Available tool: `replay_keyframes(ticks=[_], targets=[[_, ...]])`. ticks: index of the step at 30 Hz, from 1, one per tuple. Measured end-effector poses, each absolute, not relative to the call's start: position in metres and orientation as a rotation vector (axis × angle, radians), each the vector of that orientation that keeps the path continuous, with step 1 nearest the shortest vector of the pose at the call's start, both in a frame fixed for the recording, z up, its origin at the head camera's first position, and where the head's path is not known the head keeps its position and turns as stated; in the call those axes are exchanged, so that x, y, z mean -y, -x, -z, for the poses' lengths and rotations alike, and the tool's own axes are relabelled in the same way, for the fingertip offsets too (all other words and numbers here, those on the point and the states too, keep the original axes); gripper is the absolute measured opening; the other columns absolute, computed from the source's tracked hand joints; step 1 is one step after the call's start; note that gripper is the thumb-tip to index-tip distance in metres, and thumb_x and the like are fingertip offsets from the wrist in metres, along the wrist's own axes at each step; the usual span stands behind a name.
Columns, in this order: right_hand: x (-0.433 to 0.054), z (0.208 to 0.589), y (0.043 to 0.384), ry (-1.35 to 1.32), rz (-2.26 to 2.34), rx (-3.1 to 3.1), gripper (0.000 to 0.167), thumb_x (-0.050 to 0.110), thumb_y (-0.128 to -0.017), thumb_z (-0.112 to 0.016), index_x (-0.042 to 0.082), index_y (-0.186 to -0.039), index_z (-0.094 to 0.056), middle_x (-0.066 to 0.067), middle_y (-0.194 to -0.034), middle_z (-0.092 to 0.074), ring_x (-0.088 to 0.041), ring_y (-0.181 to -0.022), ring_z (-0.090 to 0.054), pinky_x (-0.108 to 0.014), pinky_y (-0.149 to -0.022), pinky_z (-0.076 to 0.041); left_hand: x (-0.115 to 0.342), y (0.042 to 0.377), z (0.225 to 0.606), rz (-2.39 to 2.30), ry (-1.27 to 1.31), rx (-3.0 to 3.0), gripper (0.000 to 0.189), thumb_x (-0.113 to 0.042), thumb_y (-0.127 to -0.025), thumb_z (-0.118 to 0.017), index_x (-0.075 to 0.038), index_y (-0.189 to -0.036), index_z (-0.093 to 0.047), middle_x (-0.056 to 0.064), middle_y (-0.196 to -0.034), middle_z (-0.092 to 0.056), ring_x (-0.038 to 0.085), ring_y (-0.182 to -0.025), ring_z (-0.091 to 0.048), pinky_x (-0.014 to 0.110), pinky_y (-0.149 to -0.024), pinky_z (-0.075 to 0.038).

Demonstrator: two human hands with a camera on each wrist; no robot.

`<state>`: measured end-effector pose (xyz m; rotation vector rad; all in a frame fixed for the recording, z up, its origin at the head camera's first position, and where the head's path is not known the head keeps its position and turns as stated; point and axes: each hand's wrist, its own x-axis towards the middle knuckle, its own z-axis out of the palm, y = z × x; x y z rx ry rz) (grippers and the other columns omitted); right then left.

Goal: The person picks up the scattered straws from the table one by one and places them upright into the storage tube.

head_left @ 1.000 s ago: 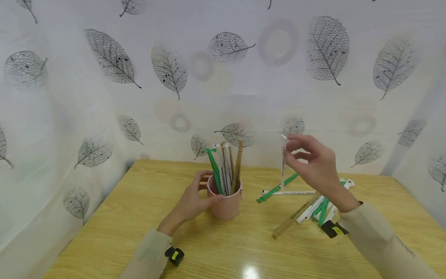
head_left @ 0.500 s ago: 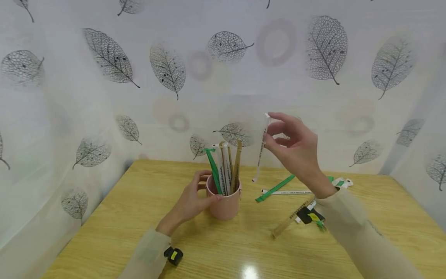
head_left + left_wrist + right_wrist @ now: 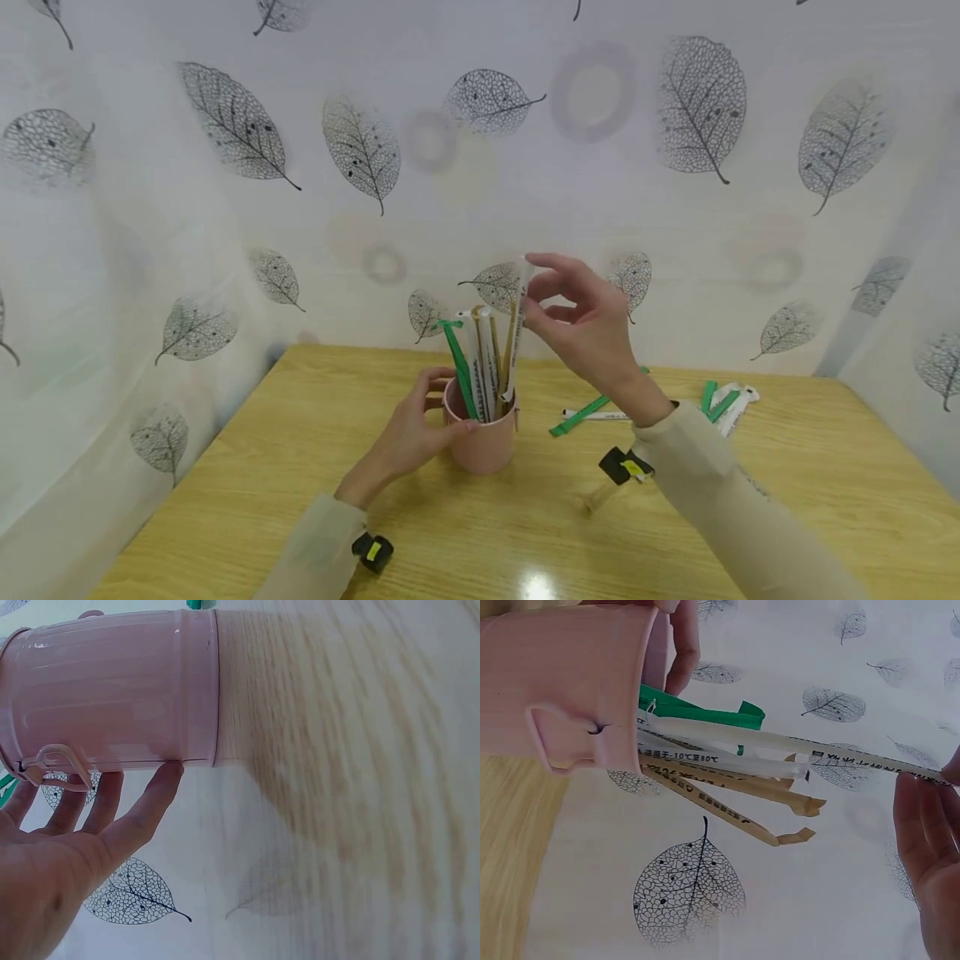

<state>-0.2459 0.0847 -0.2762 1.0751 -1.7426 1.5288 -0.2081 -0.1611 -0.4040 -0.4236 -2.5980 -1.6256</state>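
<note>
A small pink bucket [image 3: 482, 452] with side handles stands upright on the table, holding several paper-wrapped straws in green, white and brown. My left hand [image 3: 411, 440] holds it from the left, thumb at the rim; the left wrist view shows the fingers [image 3: 139, 814] against its side. Above the bucket, my right hand [image 3: 581, 325] pinches a white wrapped straw [image 3: 518, 337] near its top. That straw slants slightly, its lower end at the bucket's mouth. In the right wrist view, brown straws [image 3: 739, 820] and a green straw [image 3: 712, 715] stick out beside it.
Right of the bucket, a green straw [image 3: 581, 423] crosses a white straw [image 3: 611, 415] on the wooden table [image 3: 300, 450]. A loose pile of straws [image 3: 731, 406] lies farther right, partly behind the right forearm. A leaf-patterned curtain [image 3: 517, 183] hangs behind the table.
My right hand has moved left from over the loose straws to above the bucket, carrying the white straw, rising and then lowering a little. The left hand stays on the bucket.
</note>
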Motion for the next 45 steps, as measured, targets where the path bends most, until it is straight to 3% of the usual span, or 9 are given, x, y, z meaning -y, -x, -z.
replay_keyframes(ticks=[3, 17, 28, 39, 45], targets=[[-0.083, 0.285, 0.248, -1.09, -1.519, 1.775, 0.047, -0.015, -0.082, -0.07, -0.005, -0.128, -0.063, -0.018, -0.088, -0.071, -0.006, -0.083, -0.069, -0.026, -0.072, -0.064, 0.161, 0.208, 0.405, 1.624, 0.436, 2.593, 0.072, -0.032, -0.086, -0.081, -0.026, -0.146, -0.041, 0.013, -0.145, -0.054, 0.038, -0.128, -0.059, 0.056, -0.104, -0.052], [-0.087, 0.319, 0.249, -1.087, -1.446, 1.951, 0.049, -0.016, -0.084, -0.07, 0.0, -0.129, -0.064, -0.016, -0.094, -0.075, -0.002, -0.087, -0.07, -0.028, -0.071, -0.064, 0.161, 0.209, 0.403, 1.645, 0.439, 2.596, 0.074, -0.033, -0.086, -0.081, -0.024, -0.147, -0.04, 0.013, -0.145, -0.054, 0.038, -0.129, -0.058, 0.057, -0.106, -0.051], [-0.087, 0.346, 0.249, -1.175, -1.371, 2.034, 0.045, -0.01, -0.087, -0.071, 0.003, -0.13, -0.062, -0.014, -0.094, -0.076, -0.023, -0.081, -0.074, -0.03, -0.068, -0.064, 0.162, 0.209, 0.402, 1.674, 0.454, 2.579, 0.074, -0.034, -0.087, -0.081, -0.023, -0.147, -0.04, 0.014, -0.145, -0.054, 0.038, -0.129, -0.058, 0.058, -0.106, -0.051], [-0.092, 0.353, 0.249, -1.212, -1.304, 2.033, 0.051, -0.01, -0.087, -0.072, 0.003, -0.135, -0.059, -0.013, -0.093, -0.076, -0.022, -0.08, -0.075, -0.03, -0.066, -0.064, 0.162, 0.21, 0.403, 1.669, 0.465, 2.58, 0.073, -0.034, -0.087, -0.08, -0.023, -0.147, -0.04, 0.014, -0.145, -0.053, 0.039, -0.129, -0.058, 0.056, -0.106, -0.051], [-0.116, 0.351, 0.254, -1.225, -1.193, 2.011, 0.058, -0.013, -0.084, -0.072, 0.001, -0.138, -0.059, -0.011, -0.092, -0.077, -0.017, -0.081, -0.075, -0.023, -0.066, -0.062, 0.162, 0.209, 0.405, 1.661, 0.442, 2.599, 0.075, -0.035, -0.087, -0.081, -0.025, -0.148, -0.039, 0.012, -0.147, -0.052, 0.039, -0.131, -0.057, 0.055, -0.106, -0.052]])
